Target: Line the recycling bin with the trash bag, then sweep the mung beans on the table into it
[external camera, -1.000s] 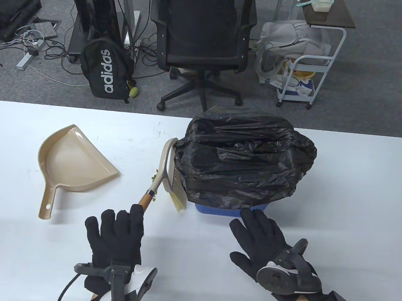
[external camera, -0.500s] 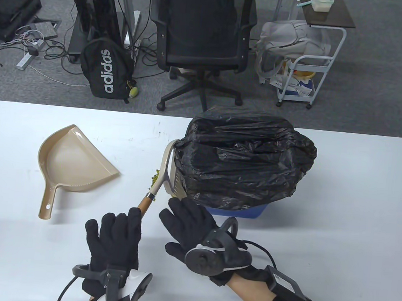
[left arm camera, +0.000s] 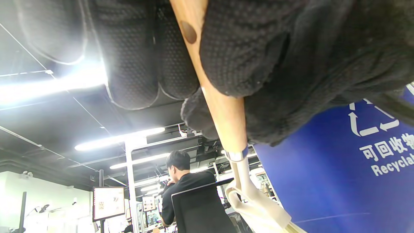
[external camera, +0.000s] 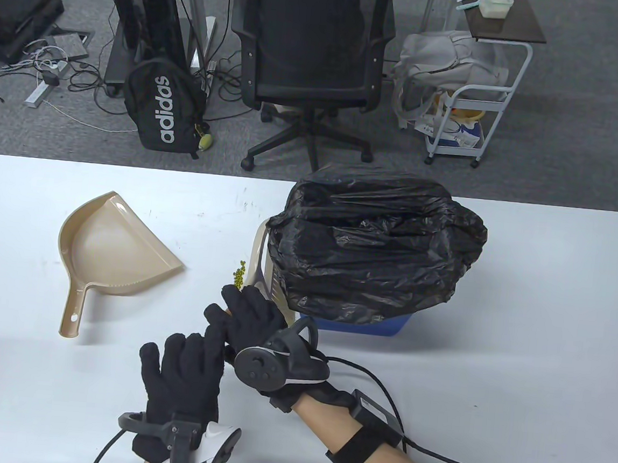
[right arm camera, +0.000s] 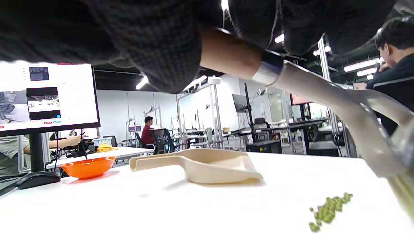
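Note:
A blue recycling bin (external camera: 355, 324) stands mid-table, draped with a black trash bag (external camera: 372, 248). The beige brush (external camera: 257, 251) leans against the bin's left side. A small pile of green mung beans (external camera: 238, 276) lies just left of the brush. My right hand (external camera: 238, 303) grips the brush's wooden handle (right arm camera: 229, 55) close to the metal collar. My left hand (external camera: 186, 342) lies over the handle (left arm camera: 226, 123) further back, fingers round it. The beige dustpan (external camera: 113, 247) sits empty to the left. The right wrist view shows the beans (right arm camera: 328, 208) and dustpan (right arm camera: 200, 165) on the white table.
Beyond the table's far edge stand an office chair (external camera: 314, 53), a black backpack (external camera: 163, 110) and a white cart (external camera: 471, 110). An orange bowl (right arm camera: 87, 166) and a monitor (right arm camera: 48, 97) show in the right wrist view. A cable trails from my right wrist.
My right hand left the bin's front edge and moved left onto the brush handle, just ahead of my left hand. The brush head shifted slightly against the bin.

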Motion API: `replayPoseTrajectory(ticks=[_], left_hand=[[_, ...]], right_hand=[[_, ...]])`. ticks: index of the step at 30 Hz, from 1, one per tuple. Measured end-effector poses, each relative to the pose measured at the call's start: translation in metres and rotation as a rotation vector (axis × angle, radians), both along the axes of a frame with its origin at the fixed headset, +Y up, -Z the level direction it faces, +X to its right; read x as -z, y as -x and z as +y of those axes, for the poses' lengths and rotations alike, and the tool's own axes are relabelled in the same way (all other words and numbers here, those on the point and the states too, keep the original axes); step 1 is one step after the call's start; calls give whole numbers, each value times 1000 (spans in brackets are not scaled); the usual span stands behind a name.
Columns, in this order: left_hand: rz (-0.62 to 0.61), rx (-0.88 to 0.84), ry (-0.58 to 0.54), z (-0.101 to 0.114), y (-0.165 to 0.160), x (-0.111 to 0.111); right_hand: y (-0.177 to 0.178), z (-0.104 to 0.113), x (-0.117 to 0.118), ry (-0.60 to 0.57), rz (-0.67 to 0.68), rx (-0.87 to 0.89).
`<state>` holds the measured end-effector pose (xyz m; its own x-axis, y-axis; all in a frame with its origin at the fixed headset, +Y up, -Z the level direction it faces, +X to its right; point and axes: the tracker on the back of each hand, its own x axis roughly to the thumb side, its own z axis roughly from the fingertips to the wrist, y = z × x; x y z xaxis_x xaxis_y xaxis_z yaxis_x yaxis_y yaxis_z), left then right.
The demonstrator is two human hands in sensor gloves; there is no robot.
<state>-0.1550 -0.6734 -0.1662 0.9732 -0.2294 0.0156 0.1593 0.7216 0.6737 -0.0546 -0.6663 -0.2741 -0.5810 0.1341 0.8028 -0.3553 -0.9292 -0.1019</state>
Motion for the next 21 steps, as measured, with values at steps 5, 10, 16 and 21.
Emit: replayPoseTrajectory(ticks=[5, 10, 16, 21], left_hand=[[-17, -11, 11, 1, 2, 1], [-32, -33, 27, 3, 5, 0], [-138, -152, 25, 10, 21, -4], [-166, -232, -6, 15, 32, -8]], right_hand=[[2, -2, 1, -96, -21, 32], [3, -5, 1, -184, -27, 55], [2, -5, 1, -217, -34, 95], [-2, 2, 2, -253, -60, 121]])
